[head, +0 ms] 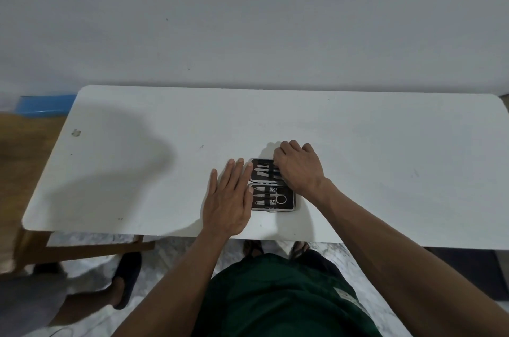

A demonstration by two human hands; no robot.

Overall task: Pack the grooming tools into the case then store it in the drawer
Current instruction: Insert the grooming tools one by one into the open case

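Note:
A small black grooming case [286, 206] with a silver rim lies open flat on the white table [137, 171]. Its near half holds clippers and small scissors [279, 196] in loops; its far half [260, 170] holds a few slim metal tools. My left hand [230, 199] lies flat with straight fingers on the table, its fingertips touching the case's left edge. My right hand [298, 168] sits over the right part of the far half with fingers curled down onto it; what the fingertips touch is hidden.
A plain wall stands right behind the table. At the lower left, another person's foot in a dark sandal [125, 281] stands near the wooden table leg [91, 250]. A blue object [45, 105] lies on the floor at far left.

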